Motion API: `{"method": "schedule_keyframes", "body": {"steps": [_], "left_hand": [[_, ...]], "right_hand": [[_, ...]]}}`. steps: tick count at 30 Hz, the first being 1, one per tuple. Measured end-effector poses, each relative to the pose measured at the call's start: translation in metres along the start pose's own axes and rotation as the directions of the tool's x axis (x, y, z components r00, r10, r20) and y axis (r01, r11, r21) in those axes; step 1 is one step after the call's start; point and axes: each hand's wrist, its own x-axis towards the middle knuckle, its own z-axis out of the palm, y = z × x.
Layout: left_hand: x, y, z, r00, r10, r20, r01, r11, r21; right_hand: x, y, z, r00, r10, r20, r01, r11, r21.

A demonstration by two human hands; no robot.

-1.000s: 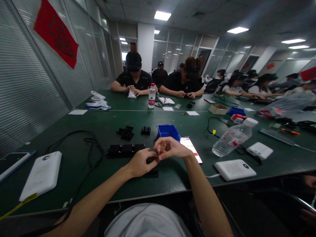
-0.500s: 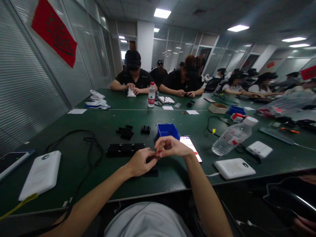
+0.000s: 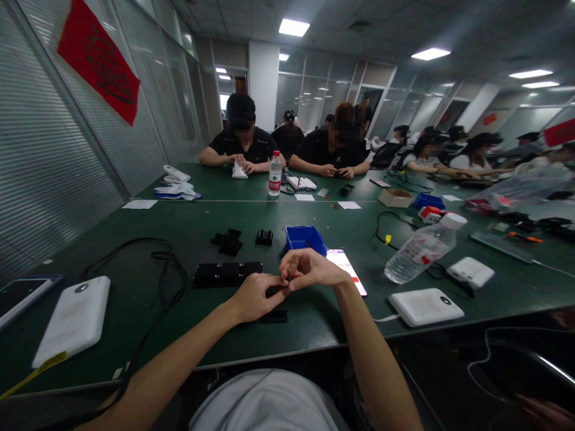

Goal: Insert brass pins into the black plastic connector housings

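Observation:
My left hand is curled over a small black part that lies on the green table just in front of me. My right hand meets it from the right, its fingers pinched round a small brownish cylinder held upright above the black part. A long black block lies just beyond my left hand, and a blue bin stands behind my right hand.
A lit phone, a tipped water bottle and two white power banks lie to the right. Another white power bank and a black cable lie left. Small black parts sit further back. Several people work at the far side.
My hands stay together at the same spot; the brownish cylinder has shifted slightly in my right fingers. The view has barely moved.

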Motion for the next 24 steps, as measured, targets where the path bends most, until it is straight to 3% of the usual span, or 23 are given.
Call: {"method": "schedule_keyframes", "body": {"steps": [13,19,24], "left_hand": [[-0.002,0.01,-0.005,0.997,-0.016,0.078,0.014,1.0,0.019],[-0.004,0.007,-0.005,0.975,0.044,0.218,-0.089,0.975,0.203],[-0.003,0.002,-0.003,0.97,0.075,0.231,-0.137,0.955,0.264]], "right_hand": [[0.0,0.002,-0.002,0.998,0.054,-0.015,-0.053,0.998,0.046],[-0.003,0.001,-0.003,0.999,0.053,0.006,-0.053,0.996,0.068],[-0.004,-0.001,-0.002,0.999,0.047,-0.019,-0.046,0.998,0.047]]}}
